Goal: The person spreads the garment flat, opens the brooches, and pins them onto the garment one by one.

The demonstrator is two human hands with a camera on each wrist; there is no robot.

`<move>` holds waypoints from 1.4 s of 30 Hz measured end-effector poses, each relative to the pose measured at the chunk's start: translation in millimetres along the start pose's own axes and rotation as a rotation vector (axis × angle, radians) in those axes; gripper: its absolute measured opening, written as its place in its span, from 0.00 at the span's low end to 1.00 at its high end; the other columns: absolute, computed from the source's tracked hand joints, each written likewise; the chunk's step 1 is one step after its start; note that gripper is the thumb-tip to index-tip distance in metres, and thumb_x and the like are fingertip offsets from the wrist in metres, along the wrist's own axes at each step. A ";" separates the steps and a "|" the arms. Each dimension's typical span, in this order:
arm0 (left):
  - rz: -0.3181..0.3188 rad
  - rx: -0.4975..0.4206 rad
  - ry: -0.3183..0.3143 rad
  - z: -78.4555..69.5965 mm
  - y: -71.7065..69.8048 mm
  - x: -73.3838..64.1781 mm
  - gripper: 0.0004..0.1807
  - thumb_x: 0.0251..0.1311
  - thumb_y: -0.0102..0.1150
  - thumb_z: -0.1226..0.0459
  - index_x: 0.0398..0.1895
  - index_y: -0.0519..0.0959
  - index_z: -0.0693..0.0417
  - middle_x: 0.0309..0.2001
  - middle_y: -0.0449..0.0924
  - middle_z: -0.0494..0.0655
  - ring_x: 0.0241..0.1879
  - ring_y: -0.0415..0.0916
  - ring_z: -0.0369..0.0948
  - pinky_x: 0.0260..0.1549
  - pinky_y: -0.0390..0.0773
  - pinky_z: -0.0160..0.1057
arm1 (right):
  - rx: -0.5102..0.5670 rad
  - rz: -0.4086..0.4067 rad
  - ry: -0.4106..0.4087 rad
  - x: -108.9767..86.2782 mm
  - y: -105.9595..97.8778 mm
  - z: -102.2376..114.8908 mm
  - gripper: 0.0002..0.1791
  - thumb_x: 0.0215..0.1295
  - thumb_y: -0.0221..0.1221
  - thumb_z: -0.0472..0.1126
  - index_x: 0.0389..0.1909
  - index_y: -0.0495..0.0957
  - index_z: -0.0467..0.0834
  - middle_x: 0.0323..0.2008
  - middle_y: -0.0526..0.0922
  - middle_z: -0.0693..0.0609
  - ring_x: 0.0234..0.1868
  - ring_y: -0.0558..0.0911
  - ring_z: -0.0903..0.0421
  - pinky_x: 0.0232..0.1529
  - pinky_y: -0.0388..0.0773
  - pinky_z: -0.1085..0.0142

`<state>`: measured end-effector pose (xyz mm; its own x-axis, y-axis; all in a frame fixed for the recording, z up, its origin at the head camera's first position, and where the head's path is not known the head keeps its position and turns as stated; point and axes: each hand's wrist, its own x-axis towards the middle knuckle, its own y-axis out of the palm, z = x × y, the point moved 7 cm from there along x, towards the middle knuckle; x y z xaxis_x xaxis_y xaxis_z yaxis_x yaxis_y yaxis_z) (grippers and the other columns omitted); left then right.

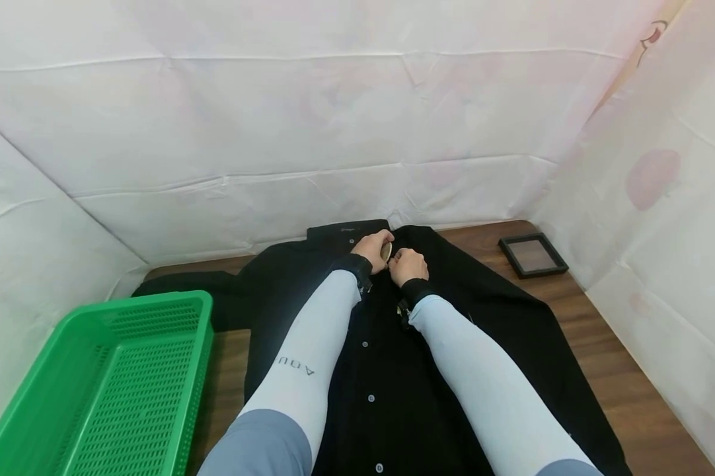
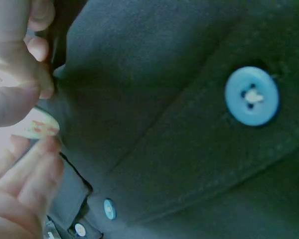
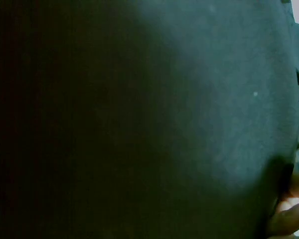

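Observation:
A black shirt (image 1: 310, 291) lies spread, collar away from me, with pale buttons down its front. Near the collar my left hand (image 1: 372, 248) holds a small round badge (image 1: 386, 251) between thumb and fingers. In the left wrist view the badge (image 2: 40, 124) has a pale face with reddish marks, partly covered by fingers. Close beside it, my right hand (image 1: 408, 266) has curled fingers pinching the shirt front. The right wrist view is mostly dark cloth, with fingertips (image 3: 289, 219) at its edge. A shirt button (image 2: 251, 96) shows large in the left wrist view.
To the left stands a green plastic basket (image 1: 203, 317) with slotted sides. A black square frame (image 1: 532, 254) lies on the wooden table (image 1: 619, 370) at the far right. White sheets (image 1: 334, 112) hang behind and on both sides.

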<state>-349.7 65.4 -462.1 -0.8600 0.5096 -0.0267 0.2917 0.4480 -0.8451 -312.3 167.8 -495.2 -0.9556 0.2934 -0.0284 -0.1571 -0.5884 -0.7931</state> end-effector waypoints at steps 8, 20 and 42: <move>0.021 -0.060 -0.044 7.3 -1.7 -4.7 0.33 0.48 0.72 0.72 0.60 0.73 0.51 0.53 0.78 0.47 0.48 0.75 0.43 0.50 0.75 0.41 | 0.123 -0.080 -0.008 -3.7 -1.3 4.9 0.16 0.61 0.57 0.36 0.13 0.74 0.44 0.14 0.74 0.51 0.21 0.75 0.51 0.21 0.68 0.63; 0.010 -0.116 -0.024 17.6 -2.6 -5.4 0.33 0.48 0.72 0.73 0.60 0.74 0.52 0.54 0.77 0.48 0.46 0.76 0.43 0.45 0.77 0.40 | 0.065 0.004 0.053 -2.5 1.5 10.5 0.22 0.63 0.59 0.44 0.09 0.70 0.45 0.10 0.69 0.51 0.16 0.74 0.50 0.16 0.67 0.62; 0.019 0.063 -0.068 14.1 3.6 -3.0 0.32 0.46 0.71 0.73 0.59 0.77 0.52 0.54 0.76 0.51 0.51 0.72 0.46 0.53 0.73 0.44 | 0.186 0.006 -0.055 -11.6 -2.7 6.4 0.18 0.65 0.58 0.43 0.15 0.82 0.45 0.15 0.80 0.53 0.18 0.79 0.56 0.21 0.71 0.65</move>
<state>-352.0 55.1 -472.5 -0.8814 0.4659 -0.0775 0.2833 0.3903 -0.8760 -302.4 161.1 -488.8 -0.9682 0.2502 0.0045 -0.1894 -0.7209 -0.6667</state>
